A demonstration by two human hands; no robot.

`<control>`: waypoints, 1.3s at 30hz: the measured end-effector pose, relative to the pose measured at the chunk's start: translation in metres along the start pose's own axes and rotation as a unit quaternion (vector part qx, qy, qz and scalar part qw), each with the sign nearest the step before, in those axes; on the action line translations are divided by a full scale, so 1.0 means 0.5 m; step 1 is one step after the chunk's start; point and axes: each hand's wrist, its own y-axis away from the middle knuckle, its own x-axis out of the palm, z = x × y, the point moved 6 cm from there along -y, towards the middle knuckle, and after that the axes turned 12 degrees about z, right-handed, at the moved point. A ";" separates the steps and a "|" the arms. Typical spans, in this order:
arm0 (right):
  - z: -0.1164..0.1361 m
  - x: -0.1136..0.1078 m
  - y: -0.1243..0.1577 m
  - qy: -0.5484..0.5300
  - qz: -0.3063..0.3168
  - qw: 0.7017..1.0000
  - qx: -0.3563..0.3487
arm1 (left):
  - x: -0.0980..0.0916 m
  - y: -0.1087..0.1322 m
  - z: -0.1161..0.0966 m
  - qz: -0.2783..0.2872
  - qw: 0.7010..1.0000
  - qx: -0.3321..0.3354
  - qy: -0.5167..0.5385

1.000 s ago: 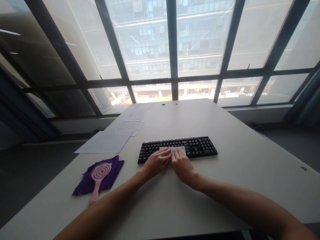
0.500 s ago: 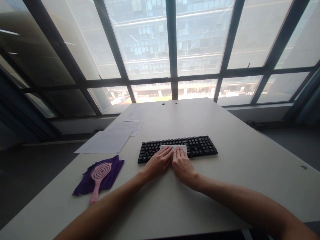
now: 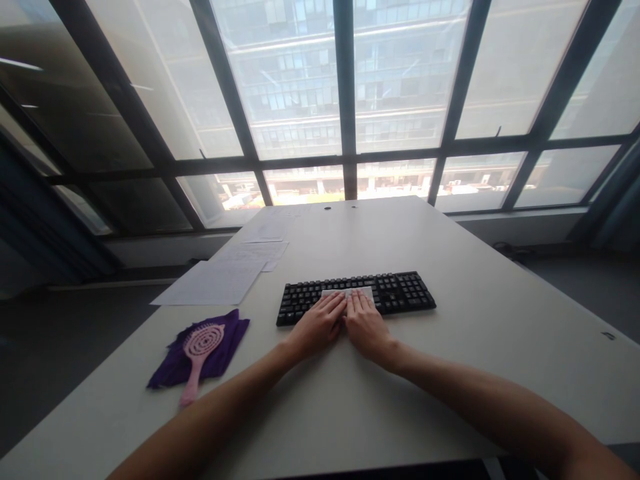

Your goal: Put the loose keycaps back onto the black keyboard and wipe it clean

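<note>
A black keyboard lies across the white desk in front of me. On its middle keys rests a small white sheet, like a tissue or wipe. My left hand lies over the sheet's left part, fingers stretched out and together. Beside it, my right hand presses flat fingers on the right part. The two hands nearly touch, and the thumbs are mostly hidden. Left of the keyboard, a pink hairbrush lies on a folded purple cloth.
Several printed paper sheets overlap along the desk's left edge. Small dark round fittings sit at the far end of the white desk. Tall framed windows rise behind it, with curtains at the sides.
My right hand's fingers have slid slightly forward and left over the white sheet. Otherwise the hands and objects stay nearly as they were.
</note>
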 end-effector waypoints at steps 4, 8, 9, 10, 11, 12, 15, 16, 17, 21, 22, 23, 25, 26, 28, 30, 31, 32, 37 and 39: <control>0.000 -0.001 -0.002 0.003 -0.001 1.000 0.003 | 0.006 -0.001 0.004 0.009 1.000 -0.007 -0.001; -0.001 -0.003 0.000 -0.005 -0.002 1.000 0.001 | 0.009 0.000 0.008 0.001 1.000 -0.004 0.006; -0.001 -0.003 0.000 -0.007 -0.003 1.000 0.000 | 0.009 0.001 0.008 -0.001 1.000 -0.003 0.007; -0.002 -0.004 0.001 -0.008 -0.005 1.000 -0.001 | 0.008 0.001 0.008 -0.002 1.000 -0.003 0.008; -0.002 -0.005 0.001 -0.010 -0.008 1.000 -0.002 | 0.007 0.001 0.007 -0.001 1.000 -0.002 0.008; -0.003 -0.005 0.001 -0.010 -0.012 1.000 -0.004 | 0.006 0.001 0.006 0.000 1.000 -0.002 0.008; -0.005 -0.003 -0.002 -0.012 -0.021 1.000 -0.008 | 0.001 0.000 0.004 0.001 1.000 -0.002 0.003; -0.006 -0.002 -0.003 -0.012 -0.022 1.000 -0.009 | 0.000 -0.001 0.004 0.001 1.000 -0.003 0.001; -0.007 0.000 -0.004 -0.013 -0.022 1.000 -0.009 | 0.001 -0.001 0.005 0.002 1.000 -0.004 -0.002; -0.010 0.003 -0.005 -0.016 -0.025 1.000 -0.004 | 0.007 -0.002 0.012 0.001 1.000 -0.008 -0.002; -0.010 0.003 -0.004 -0.016 -0.024 1.000 -0.002 | 0.009 -0.001 0.014 -0.001 1.000 -0.009 0.000; -0.011 0.003 -0.004 -0.016 -0.022 1.000 -0.001 | 0.011 -0.001 0.016 -0.003 1.000 -0.010 0.001; -0.011 0.003 -0.003 -0.015 -0.016 1.000 0.001 | 0.015 0.000 0.018 -0.004 1.000 -0.015 0.001; -0.011 0.004 -0.003 -0.015 -0.013 1.000 0.000 | 0.016 0.000 0.019 -0.003 1.000 -0.017 0.002; -0.011 0.003 -0.003 -0.016 -0.012 1.000 -0.003 | 0.018 0.000 0.018 0.001 1.000 -0.020 0.001; -0.012 0.003 -0.005 -0.018 -0.014 1.000 -0.005 | 0.016 -0.001 0.017 0.003 1.000 -0.023 0.000; -0.013 0.002 -0.006 -0.018 -0.015 1.000 -0.005 | 0.015 -0.002 0.017 0.002 1.000 -0.023 0.000; -0.014 0.002 -0.007 -0.018 -0.013 1.000 -0.006 | 0.013 -0.002 0.016 0.002 1.000 -0.023 -0.001; -0.011 0.000 -0.007 -0.016 -0.006 1.000 -0.001 | -0.002 -0.004 0.008 0.002 1.000 -0.009 -0.006; -0.008 -0.001 -0.005 -0.015 -0.007 1.000 0.004 | -0.007 -0.004 0.004 -0.001 1.000 -0.004 -0.008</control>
